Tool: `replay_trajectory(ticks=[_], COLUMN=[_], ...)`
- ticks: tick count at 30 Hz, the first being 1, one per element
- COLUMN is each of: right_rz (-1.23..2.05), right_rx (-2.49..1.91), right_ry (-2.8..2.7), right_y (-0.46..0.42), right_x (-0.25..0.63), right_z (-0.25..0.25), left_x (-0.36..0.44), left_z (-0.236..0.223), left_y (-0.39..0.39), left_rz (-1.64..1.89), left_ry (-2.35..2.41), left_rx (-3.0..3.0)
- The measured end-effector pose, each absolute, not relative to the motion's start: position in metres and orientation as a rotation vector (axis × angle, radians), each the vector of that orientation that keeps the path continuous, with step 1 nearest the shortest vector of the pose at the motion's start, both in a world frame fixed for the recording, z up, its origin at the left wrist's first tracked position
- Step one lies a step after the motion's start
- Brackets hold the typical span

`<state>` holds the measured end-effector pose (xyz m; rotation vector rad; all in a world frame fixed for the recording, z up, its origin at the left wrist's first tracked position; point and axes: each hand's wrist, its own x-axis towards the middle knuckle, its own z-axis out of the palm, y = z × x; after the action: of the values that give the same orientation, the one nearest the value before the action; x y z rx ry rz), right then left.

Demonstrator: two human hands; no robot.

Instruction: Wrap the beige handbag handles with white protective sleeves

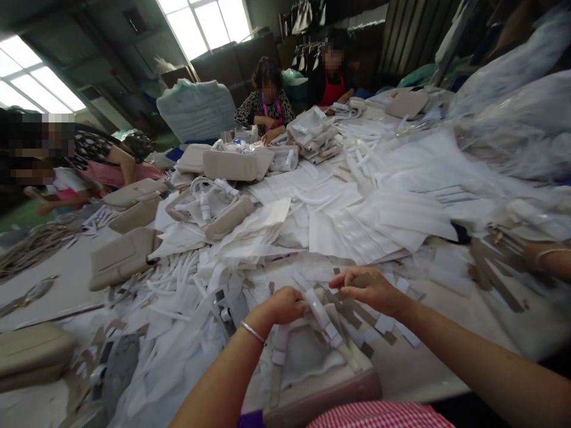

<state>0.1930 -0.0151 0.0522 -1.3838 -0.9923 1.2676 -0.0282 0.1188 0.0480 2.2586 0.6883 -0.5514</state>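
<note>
Left hand (285, 304) fingertips are pressed together at the white-wrapped handle (317, 308) of a pale bag (332, 393), and the handle appears to be pinched there. Right hand (370, 288) is held just beside it, thumb and fingers loosely curled; a brown strip (366, 279) is seen against it, though whether it is gripped cannot be told. The bag is set at the near edge of the worktop (410, 377), close to a checked apron (379, 414). White wrapping is already in place along the handle, so that part looks largely done; whether its ends are fully fastened cannot be made out. Around the hands, loose brown and white strips are scattered. Farther out, white foam sheets (379, 223) are fanned across the middle, another bag with wrapped handles (227, 217) is placed to the left, and more bags are piled near co-workers. By the remaining sheets and strips, much material is judged unused.
</note>
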Motion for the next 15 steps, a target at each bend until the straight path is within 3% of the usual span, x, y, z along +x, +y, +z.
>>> replay_trajectory(ticks=[11, 15], right_rz=[1.855, 1.838], right_rx=[-1.453, -1.479], right_ry=[-0.157, 0.142], right_y=[-0.047, -0.034], right_x=[0.064, 0.038], right_z=[0.042, 0.03], left_x=[-0.014, -0.011], left_z=[0.037, 0.036], left_y=[0.145, 0.148], left_rz=[-0.773, -0.789], left_ry=[0.715, 0.719], left_rx=[2.067, 2.082])
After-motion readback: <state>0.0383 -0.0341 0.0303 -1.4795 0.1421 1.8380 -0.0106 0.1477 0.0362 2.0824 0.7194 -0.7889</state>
